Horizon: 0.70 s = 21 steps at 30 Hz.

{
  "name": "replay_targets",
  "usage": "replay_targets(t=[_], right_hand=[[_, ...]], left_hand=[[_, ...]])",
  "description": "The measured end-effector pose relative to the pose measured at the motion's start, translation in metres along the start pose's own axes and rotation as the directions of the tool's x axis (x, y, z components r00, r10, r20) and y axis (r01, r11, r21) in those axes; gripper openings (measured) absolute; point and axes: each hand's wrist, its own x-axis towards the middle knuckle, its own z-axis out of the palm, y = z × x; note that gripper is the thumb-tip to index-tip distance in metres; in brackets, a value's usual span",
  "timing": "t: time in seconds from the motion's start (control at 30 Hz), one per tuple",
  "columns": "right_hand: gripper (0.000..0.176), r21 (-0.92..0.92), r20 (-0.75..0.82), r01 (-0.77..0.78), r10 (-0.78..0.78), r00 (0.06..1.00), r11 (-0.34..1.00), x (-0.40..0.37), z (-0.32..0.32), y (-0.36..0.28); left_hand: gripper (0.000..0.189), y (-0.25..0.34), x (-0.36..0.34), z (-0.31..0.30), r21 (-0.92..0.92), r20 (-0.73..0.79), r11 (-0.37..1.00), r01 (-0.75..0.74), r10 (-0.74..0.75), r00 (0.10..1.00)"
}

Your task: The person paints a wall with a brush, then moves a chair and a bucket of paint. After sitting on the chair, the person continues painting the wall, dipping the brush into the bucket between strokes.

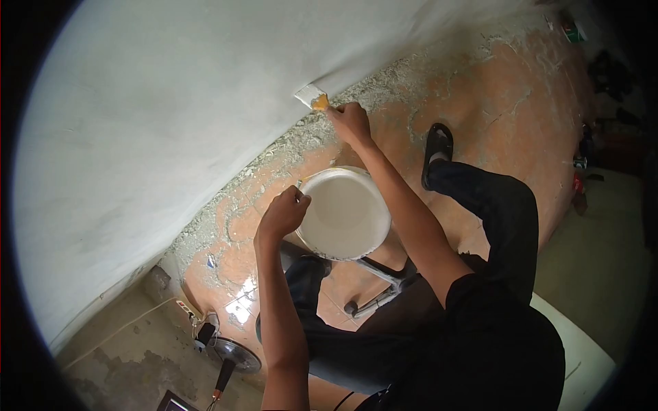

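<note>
My right hand (351, 123) is closed around the yellow handle of a paintbrush (319, 101). The brush's wide, whitish bristles touch the low part of the pale wall (171, 103), just above the floor. Below it stands a white bucket (378, 243) holding pale, creamy liquid (346, 209). At the bucket's left edge, my left hand (284, 211) is closed in a grip by the rim, where the handle joins. Its exact hold is partly hidden by the fingers.
Crumbly debris (274, 154) lies along the wall's foot on the orange tiled floor (480, 109). A wheeled stool base (387, 288) is under me, near my sandalled foot (439, 144). At lower left are a power strip (185, 309) and a round dark base (236, 355).
</note>
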Motion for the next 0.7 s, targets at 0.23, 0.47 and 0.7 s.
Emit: replay_targets(t=[0.23,0.47,0.7], right_hand=[[0.027,0.602,-0.009,0.016,-0.013,1.0,0.798,-0.054,-0.045,-0.027],[0.03,0.372,0.094,-0.031,-0.005,0.996,0.928,-0.094,0.0,-0.002],[0.033,0.127,0.37,0.017,-0.063,0.927,0.992,-0.117,0.146,-0.029]], left_hand=[[0.035,-0.003,0.003,0.008,0.014,-0.062,0.994,-0.107,0.108,0.992],[0.032,-0.02,-0.024,0.009,-0.025,-0.041,0.994,-0.106,0.105,0.994],[0.031,-0.082,-0.083,0.01,-0.118,-0.119,0.992,0.047,-0.061,0.991]])
